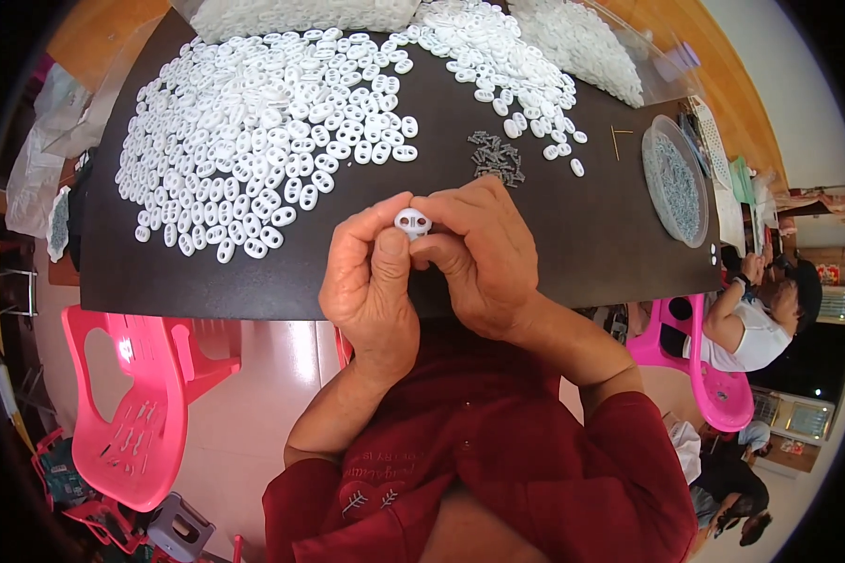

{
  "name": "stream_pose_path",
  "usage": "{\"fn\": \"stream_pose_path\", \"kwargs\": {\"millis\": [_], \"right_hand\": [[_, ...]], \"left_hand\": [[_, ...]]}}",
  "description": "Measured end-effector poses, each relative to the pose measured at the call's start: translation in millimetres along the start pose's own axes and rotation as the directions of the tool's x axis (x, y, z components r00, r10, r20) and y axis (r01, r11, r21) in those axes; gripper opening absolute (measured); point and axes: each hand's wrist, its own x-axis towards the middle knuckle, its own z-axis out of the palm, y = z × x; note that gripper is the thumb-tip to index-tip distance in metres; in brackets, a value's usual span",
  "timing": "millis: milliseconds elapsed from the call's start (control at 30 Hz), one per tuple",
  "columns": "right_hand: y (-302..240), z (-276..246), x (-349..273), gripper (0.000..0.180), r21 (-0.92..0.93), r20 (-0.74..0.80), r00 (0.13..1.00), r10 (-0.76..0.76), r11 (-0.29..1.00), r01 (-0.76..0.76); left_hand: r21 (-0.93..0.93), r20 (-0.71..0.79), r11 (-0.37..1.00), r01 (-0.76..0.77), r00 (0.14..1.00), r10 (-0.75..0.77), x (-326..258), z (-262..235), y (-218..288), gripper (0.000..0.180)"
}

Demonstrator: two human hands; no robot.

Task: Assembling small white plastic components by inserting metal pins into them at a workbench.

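Observation:
Above the table's near edge, my left hand (376, 291) and my right hand (483, 249) meet at the fingertips. Between them they pinch one white two-hole cord lock (412, 221), its two holes turned up toward me. My left thumb presses at its lower edge, and the right thumb and forefinger close on its right side. Fingers hide its underside. Just beyond my right hand lies a small heap of dark grey springs (496, 158). A wide pile of white oval two-hole pieces (253, 131) spreads over the left of the table.
A second pile of white pieces (507, 56) reaches the far middle. Clear bags or bins of pale parts (582, 47) line the back. At right stands a round tub (652, 178) of small grey-blue pieces. A pink chair (131, 403) is at left; another person (751, 319) sits at right.

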Motion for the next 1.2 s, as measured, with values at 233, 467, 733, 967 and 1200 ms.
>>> {"fn": "stream_pose_path", "kwargs": {"millis": [233, 467, 733, 967, 1200], "right_hand": [[-2.8, 5.0, -5.5, 0.026, 0.001, -0.043, 0.999, -0.021, 1.0, 0.021], [-1.1, 9.3, -6.6, 0.022, 0.012, -0.076, 0.997, -0.033, 0.999, 0.034], [4.1, 8.6, -7.6, 0.02, -0.06, -0.092, 0.994, -0.06, 0.997, 0.055], [3.5, -8.0, -1.2, 0.016, 0.02, -0.125, 0.99, 0.06, 0.998, -0.058], [64.1, -112.6, 49.6, 0.012, -0.49, -0.232, 0.971, -0.055, 0.869, -0.069]], "left_hand": [[0.078, 0.025, 0.992, -0.103, 0.995, 0.101, -6.8, -2.6, -4.8, 0.025], [0.183, -0.004, 0.961, -0.208, 0.977, 0.212, -7.5, 0.6, -8.0, 0.023], [0.248, -0.036, 0.958, -0.143, 0.987, 0.156, -7.1, 7.9, -9.6, 0.02], [0.358, 0.053, 0.926, -0.119, 0.993, 0.107, -2.5, 19.5, 8.1, 0.026], [0.204, 0.099, 0.976, 0.077, 0.99, -0.099, 2.2, 14.9, -0.4, 0.034]]}}
